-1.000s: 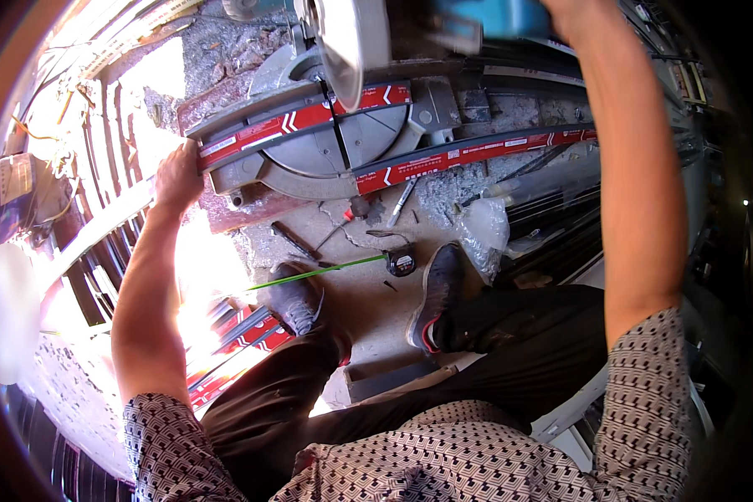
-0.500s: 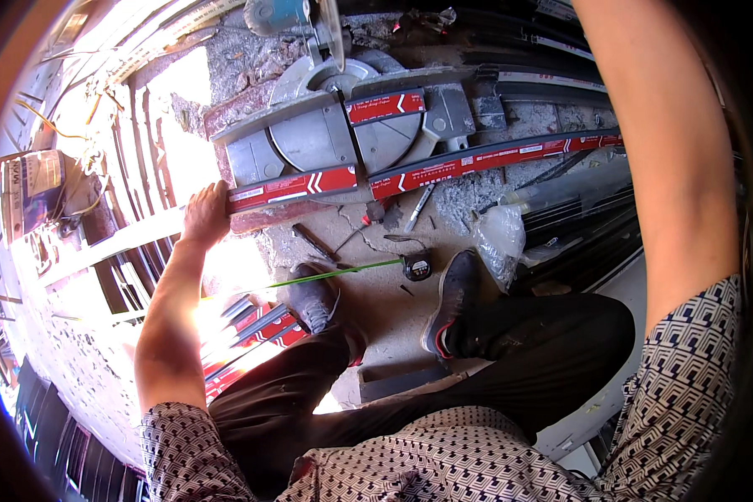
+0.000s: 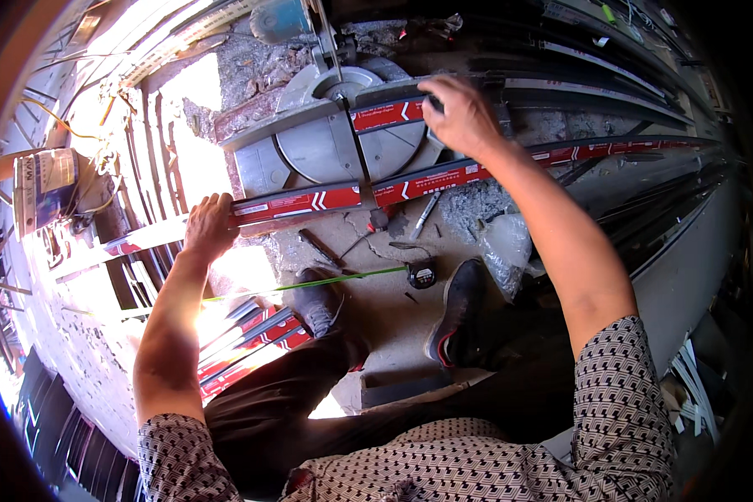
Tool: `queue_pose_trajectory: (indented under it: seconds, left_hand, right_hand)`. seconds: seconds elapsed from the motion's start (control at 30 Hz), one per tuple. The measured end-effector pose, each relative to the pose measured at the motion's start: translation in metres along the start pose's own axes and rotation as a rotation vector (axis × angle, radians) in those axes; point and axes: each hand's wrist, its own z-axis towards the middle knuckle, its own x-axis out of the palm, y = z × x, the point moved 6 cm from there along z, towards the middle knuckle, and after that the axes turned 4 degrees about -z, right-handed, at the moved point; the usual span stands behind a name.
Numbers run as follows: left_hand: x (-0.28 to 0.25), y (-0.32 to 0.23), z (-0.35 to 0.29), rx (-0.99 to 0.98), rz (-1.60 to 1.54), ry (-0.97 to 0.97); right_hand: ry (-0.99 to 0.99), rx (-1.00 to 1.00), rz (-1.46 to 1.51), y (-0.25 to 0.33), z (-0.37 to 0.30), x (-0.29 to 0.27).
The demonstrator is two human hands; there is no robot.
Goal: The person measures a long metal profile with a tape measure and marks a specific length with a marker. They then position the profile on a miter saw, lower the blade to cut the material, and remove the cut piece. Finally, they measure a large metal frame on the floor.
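Note:
My left hand (image 3: 209,226) is closed round the left metal profile strip (image 3: 297,202), which has a red printed film and lies along the near side of the grey miter saw base (image 3: 309,144). A second, longer red-filmed strip (image 3: 431,184) runs off to the right, with a narrow gap between the two at the saw slot. My right hand (image 3: 464,117) is over the base's right side, fingers curled at the right end of a short red-filmed profile piece (image 3: 385,115). Something dark shows between thumb and fingers; what it is cannot be made out. The blue saw head (image 3: 281,21) is raised.
Between my shoes on the floor lies a tape measure (image 3: 421,274), its green blade (image 3: 343,279) drawn out leftward. A marker pen (image 3: 427,214), a screwdriver (image 3: 357,243) and a plastic bag (image 3: 505,243) lie nearby. Cut strips (image 3: 255,343) sit by my left leg; long dark profiles stretch along the right.
My right hand has come in from beyond the upper right edge to the short piece on the saw base. My left hand stays on the left strip. The view has shifted slightly.

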Motion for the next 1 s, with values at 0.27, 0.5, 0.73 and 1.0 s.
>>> queue_pose_trajectory:
  seconds: [0.27, 0.5, 0.73, 1.0]
  left_hand:
    - [-0.001, 0.0, -0.014, -0.007, 0.039, -0.023]
    - [-0.025, -0.021, -0.02, -0.017, 0.025, 0.006]
    - [-0.043, -0.033, -0.04, -0.004, 0.038, -0.027]
    - [-0.069, -0.03, -0.084, -0.045, -0.084, 0.054]
  right_hand:
    - [0.277, -0.074, -0.24, 0.01, -0.013, 0.056]
    - [0.512, 0.1, -0.236, 0.004, -0.012, 0.051]
    - [0.656, 0.198, -0.18, -0.003, -0.034, 0.035]
    - [0.72, 0.692, 0.342, -0.047, -0.079, -0.056]
